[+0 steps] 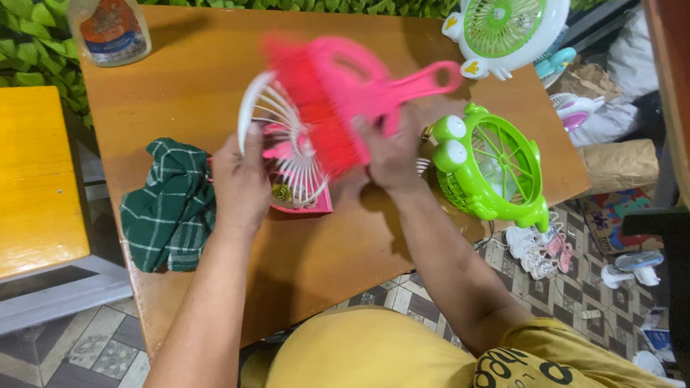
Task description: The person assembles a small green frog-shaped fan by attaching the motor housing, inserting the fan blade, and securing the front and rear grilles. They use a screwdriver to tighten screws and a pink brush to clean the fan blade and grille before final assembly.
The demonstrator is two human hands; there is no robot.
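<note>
Brush point(328, 95) blurred — probably hiding fan point(287, 153) between hands.

Both bare forearms reached forward over the lap. The left hand point(237, 181) was curled in a grip, and the right hand point(391, 152) was closed, fingers folded.

Just one head-mounted cam here, looking almost straight down from above the person's lap onto the counter point(186, 91), pretty close in, with tiled floor point(52, 369) along the bottom edge.
</note>
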